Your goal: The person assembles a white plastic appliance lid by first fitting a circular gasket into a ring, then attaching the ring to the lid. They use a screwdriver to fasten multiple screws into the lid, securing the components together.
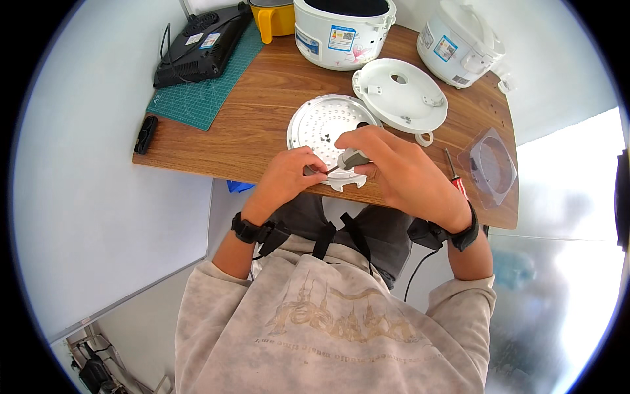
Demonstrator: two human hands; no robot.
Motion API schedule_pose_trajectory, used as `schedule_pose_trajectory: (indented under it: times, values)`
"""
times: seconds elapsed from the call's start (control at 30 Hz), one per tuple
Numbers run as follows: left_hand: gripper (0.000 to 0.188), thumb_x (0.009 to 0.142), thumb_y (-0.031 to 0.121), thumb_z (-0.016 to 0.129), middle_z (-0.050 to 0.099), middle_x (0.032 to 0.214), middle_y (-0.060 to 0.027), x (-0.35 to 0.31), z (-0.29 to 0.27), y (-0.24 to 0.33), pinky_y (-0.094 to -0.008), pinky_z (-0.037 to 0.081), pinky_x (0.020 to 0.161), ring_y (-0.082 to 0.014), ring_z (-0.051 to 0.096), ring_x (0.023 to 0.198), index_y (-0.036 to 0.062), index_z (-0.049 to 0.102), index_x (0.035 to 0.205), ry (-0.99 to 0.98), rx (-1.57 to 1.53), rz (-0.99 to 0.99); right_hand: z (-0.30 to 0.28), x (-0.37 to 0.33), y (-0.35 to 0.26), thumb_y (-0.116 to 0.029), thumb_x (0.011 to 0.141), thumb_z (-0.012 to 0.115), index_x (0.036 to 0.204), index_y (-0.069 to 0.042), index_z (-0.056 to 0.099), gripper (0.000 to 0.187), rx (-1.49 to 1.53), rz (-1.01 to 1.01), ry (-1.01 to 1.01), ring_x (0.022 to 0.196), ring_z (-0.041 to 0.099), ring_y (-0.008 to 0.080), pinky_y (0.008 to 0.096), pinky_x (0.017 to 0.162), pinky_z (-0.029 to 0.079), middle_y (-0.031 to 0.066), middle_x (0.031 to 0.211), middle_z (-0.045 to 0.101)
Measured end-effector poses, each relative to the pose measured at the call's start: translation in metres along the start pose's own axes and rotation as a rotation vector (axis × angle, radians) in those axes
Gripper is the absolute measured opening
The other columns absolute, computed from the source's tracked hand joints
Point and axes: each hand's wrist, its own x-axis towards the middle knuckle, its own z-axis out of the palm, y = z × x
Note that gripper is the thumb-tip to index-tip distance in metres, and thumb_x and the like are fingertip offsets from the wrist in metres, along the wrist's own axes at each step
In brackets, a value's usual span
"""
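A round white perforated disc (314,125), apparently a rice cooker lid plate, lies near the table's front edge. Several small dark screws (326,138) rest on its middle. Over its near right part my right hand (401,167) grips a screwdriver (353,159) by the grey handle, the shaft slanting down to the left. My left hand (293,176) is at the disc's near left rim, thumb and index finger drawn together around the screwdriver's tip. What those fingertips pinch is too small to tell. Part of the disc is hidden under both hands.
A white lid shell (420,98) with loose screws lies beyond the disc. Behind stand an open white rice cooker (331,39), a lidded one (453,49) and a yellow container (281,20). A red-handled screwdriver (458,184) and clear plastic tray (482,148) lie right; a black appliance (197,62) sits on a green mat (190,108).
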Motion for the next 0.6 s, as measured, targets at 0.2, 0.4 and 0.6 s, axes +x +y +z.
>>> schedule_pose_trajectory:
  times: [0.2,0.4,0.6]
  values:
    - [0.013,0.085,0.014,0.081,0.067,0.086,-0.0034,-0.001,0.0,-0.001,-0.029,0.051,0.065,-0.0151,0.061,0.07,0.0046,0.076,0.092,0.011,-0.012,-0.02,0.003,0.006,-0.001,0.008,0.076,0.077,0.131,-0.011,0.054,0.062,-0.043,-0.037,0.013,0.094,0.072,0.0362,0.0407,0.073,0.061,0.0153,0.116,0.064]
    - [0.016,0.085,0.016,0.083,0.067,0.084,-0.0058,-0.001,0.001,-0.001,-0.0298,0.051,0.064,-0.0164,0.063,0.07,0.0033,0.075,0.092,0.026,-0.047,-0.008,0.002,0.005,-0.002,0.005,0.078,0.076,0.13,-0.011,0.055,0.058,-0.091,-0.039,0.009,0.09,0.071,0.0357,0.041,0.072,0.06,0.0138,0.115,0.064]
    - [0.012,0.086,0.013,0.078,0.068,0.09,-0.0054,-0.003,-0.003,0.006,-0.0325,0.053,0.07,-0.0207,0.065,0.075,0.0057,0.075,0.095,-0.004,0.006,-0.043,-0.002,0.013,-0.019,0.003,0.089,0.068,0.135,-0.007,0.057,0.048,-0.113,0.102,-0.154,0.101,0.067,0.0389,0.0424,0.081,0.058,0.0167,0.123,0.063]
